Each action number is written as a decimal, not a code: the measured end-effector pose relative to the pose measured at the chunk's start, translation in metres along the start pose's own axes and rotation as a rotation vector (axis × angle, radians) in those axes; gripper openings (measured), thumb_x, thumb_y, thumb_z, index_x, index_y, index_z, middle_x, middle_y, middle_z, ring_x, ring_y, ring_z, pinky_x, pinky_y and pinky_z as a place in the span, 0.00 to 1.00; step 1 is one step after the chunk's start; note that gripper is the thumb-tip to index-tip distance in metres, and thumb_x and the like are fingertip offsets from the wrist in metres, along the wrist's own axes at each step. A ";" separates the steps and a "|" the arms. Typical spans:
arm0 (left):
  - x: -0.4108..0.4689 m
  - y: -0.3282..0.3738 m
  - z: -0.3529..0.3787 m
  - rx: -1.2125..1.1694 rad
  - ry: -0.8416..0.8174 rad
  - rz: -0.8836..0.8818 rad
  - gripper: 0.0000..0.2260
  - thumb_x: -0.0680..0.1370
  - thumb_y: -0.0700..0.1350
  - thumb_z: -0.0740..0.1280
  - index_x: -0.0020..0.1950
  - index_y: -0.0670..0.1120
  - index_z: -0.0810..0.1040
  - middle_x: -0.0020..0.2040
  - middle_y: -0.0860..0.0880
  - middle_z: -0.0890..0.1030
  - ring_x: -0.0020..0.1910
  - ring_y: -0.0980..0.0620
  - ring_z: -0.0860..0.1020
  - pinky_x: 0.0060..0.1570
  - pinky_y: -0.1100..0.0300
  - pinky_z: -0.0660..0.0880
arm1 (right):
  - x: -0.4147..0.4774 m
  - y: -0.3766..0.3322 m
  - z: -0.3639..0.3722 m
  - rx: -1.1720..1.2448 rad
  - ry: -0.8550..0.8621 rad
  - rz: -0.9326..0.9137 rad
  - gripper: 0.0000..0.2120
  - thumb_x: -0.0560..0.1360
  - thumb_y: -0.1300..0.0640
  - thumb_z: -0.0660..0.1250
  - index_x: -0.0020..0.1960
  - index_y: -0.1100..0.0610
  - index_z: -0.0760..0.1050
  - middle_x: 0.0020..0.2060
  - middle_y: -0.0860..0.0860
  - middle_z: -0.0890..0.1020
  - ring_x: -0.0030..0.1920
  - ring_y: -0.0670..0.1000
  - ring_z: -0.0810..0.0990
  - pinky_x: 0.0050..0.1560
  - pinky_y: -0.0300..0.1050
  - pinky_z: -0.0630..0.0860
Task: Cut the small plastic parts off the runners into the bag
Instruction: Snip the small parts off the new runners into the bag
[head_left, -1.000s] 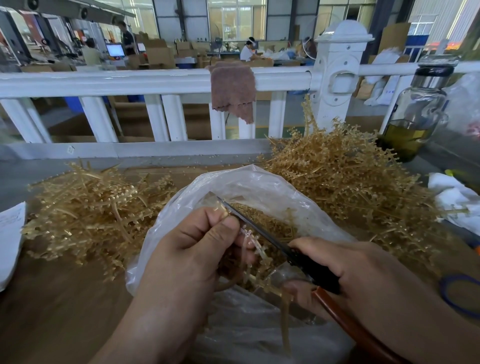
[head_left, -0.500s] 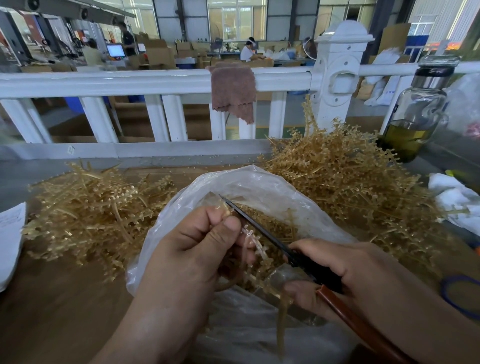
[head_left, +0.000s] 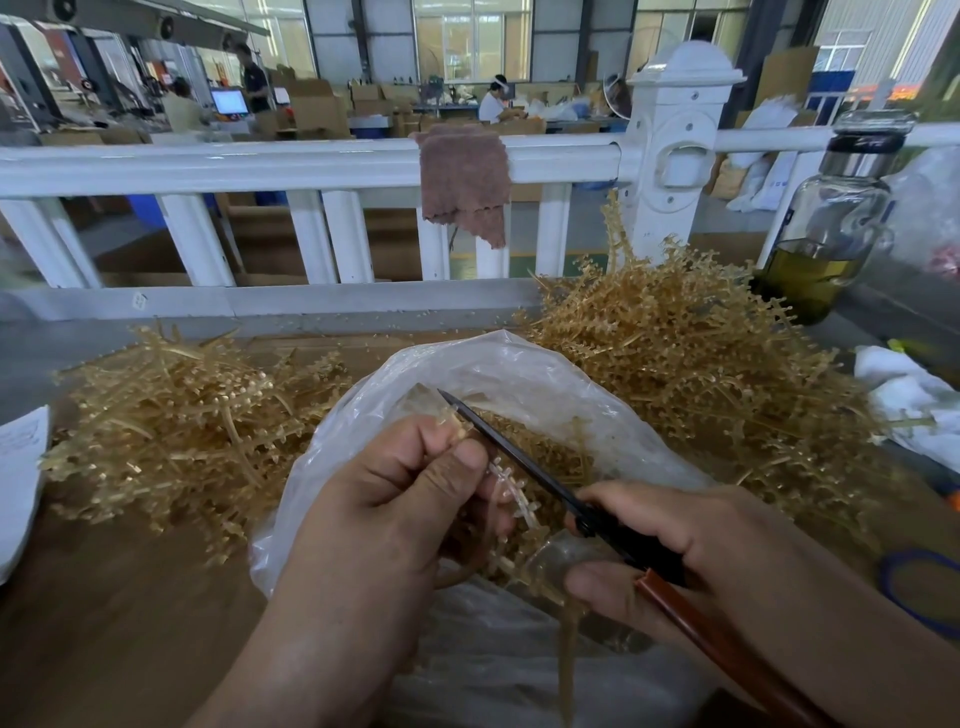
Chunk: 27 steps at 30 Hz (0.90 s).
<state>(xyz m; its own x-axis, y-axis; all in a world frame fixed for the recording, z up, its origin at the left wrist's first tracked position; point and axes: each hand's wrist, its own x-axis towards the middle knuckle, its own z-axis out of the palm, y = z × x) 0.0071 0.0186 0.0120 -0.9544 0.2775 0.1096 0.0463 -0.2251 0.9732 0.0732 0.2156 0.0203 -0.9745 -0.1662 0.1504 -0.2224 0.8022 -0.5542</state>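
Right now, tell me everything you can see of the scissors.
The scissors have slim black blades, seemingly metal, drawn together to one sharp tip, and a reddish-brown handle running toward the lower right. They slant up to the left over the open clear bag. The right hand grips them at the handle; the blades lie alongside the pale runner that the left hand pinches.

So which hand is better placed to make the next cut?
Right. The right hand grips the scissors, blades beside the runner above the open bag; the left hand only pinches that runner steady.
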 end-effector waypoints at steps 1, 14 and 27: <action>0.000 0.000 0.000 -0.003 -0.001 -0.001 0.07 0.69 0.48 0.69 0.31 0.51 0.79 0.32 0.46 0.81 0.32 0.50 0.82 0.34 0.60 0.80 | 0.000 0.000 0.000 0.000 -0.001 -0.001 0.24 0.71 0.24 0.58 0.56 0.38 0.74 0.38 0.40 0.81 0.35 0.38 0.80 0.35 0.30 0.72; 0.002 0.000 0.002 -0.026 0.004 -0.044 0.07 0.68 0.47 0.69 0.30 0.50 0.80 0.31 0.46 0.81 0.30 0.51 0.80 0.32 0.60 0.79 | 0.000 -0.004 -0.001 -0.044 -0.002 0.036 0.26 0.71 0.23 0.55 0.48 0.45 0.73 0.35 0.42 0.79 0.32 0.38 0.77 0.33 0.29 0.68; 0.006 -0.004 -0.004 0.007 -0.011 -0.126 0.06 0.66 0.49 0.70 0.30 0.48 0.80 0.33 0.42 0.82 0.29 0.50 0.79 0.29 0.61 0.77 | 0.006 0.001 0.005 -0.053 -0.037 0.035 0.30 0.69 0.21 0.54 0.44 0.46 0.75 0.31 0.41 0.78 0.29 0.38 0.75 0.29 0.31 0.65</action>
<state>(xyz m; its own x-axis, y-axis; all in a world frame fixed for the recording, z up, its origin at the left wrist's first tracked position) -0.0005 0.0171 0.0079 -0.9496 0.3132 -0.0116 -0.0719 -0.1816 0.9807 0.0673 0.2123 0.0165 -0.9824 -0.1574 0.1008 -0.1869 0.8371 -0.5142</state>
